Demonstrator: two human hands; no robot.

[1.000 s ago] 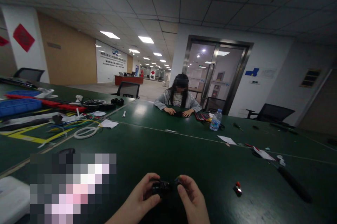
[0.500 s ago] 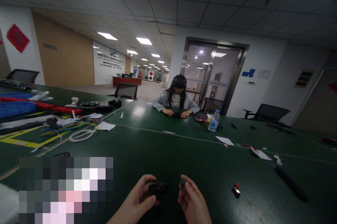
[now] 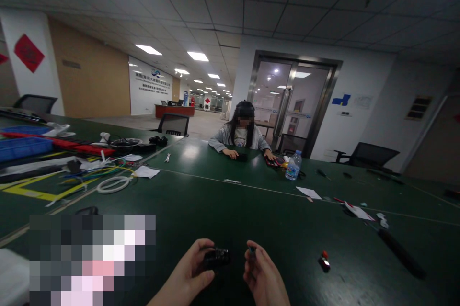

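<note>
My left hand (image 3: pixel 192 270) is closed around a small black object (image 3: pixel 220 257) with a shiny, ridged end; its exact kind cannot be made out. To its right, my right hand (image 3: pixel 265 275) pinches a tiny bluish-dark piece (image 3: pixel 252 250) between thumb and fingertips. A gap separates the two hands, and both are just above the green tabletop (image 3: pixel 187 210). Right of my right hand lies a small red and silver item (image 3: pixel 324 262) on the table.
Across the table sits a person (image 3: pixel 242 133), one hand by a red and black pouch. A water bottle (image 3: pixel 293 166) stands near it. A black-handled tool (image 3: pixel 400 252) lies right; cables (image 3: pixel 114 184), blue trays (image 3: pixel 27 149) and a wrench (image 3: pixel 167 158) lie left.
Across the table, the person's one hand has moved toward the pouch beside them. My hands keep their grips almost unmoved; the view has shifted slightly.
</note>
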